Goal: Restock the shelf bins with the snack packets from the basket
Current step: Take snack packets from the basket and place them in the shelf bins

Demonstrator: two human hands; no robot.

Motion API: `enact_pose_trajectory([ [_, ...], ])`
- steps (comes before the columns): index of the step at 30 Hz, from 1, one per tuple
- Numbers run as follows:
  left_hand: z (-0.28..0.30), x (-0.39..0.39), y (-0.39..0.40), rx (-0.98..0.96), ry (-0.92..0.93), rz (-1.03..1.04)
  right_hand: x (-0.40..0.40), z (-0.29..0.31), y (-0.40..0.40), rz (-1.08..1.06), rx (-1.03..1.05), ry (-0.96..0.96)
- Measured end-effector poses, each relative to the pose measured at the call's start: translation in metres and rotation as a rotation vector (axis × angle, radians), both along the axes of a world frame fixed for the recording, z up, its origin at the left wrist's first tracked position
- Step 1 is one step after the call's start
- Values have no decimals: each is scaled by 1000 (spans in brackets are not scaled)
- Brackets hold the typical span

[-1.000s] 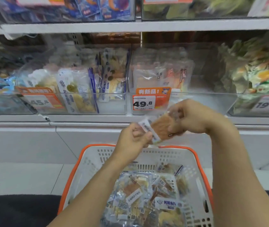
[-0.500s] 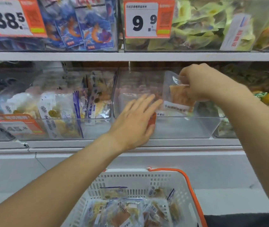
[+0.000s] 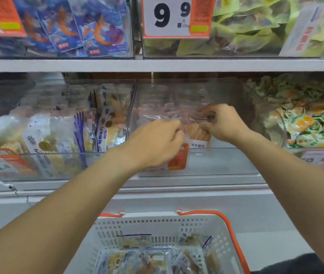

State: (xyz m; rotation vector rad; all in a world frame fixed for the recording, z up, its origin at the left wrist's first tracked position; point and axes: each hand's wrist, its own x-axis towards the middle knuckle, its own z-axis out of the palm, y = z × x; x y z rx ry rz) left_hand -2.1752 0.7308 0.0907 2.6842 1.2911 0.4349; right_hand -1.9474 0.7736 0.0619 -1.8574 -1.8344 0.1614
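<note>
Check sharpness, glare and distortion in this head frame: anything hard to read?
Head view: wide-angle bend curves the grey shelf edge; the clear plastic middle bin carries soft reflections; the transparent snack packet between left hand and right hand looks soft, its label illegible.

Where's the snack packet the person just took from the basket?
In the head view, the snack packet is held between both hands inside the clear middle bin, just right of centre, below the 9.9 price tag.
</note>
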Motion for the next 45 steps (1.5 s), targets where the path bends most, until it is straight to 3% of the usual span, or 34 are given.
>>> enact_pose_trajectory([
  [5,10,-13,16,-98,80,46,-3,-6,5,-144,13,-23],
  [10,13,-16,23,-117,81,63,-9,4,-3,-305,-291,266],
  [12,14,-15,26,-59,86,78,-10,6,-6,-302,-438,235],
  [15,16,-10,30,104,141,116,-13,7,-13,-298,-448,60],
  [21,12,4,52,375,209,98,-11,6,-3,-345,-335,265],
  [26,-1,5,60,23,74,47,-8,-2,7,-277,-456,280],
  [32,5,2,57,-46,25,23,-7,-1,8,-196,-557,360],
  [36,9,-1,45,91,-199,36,-6,22,-2,-218,-598,113],
  [40,1,-5,4,396,-659,61,-15,78,-37,-314,-458,-398],
  [43,-46,-5,-42,196,-1001,179,-35,107,-71,-116,-651,-588],
  [45,-100,-4,-74,-26,-1011,302,-60,83,-86,101,-884,-659],
])
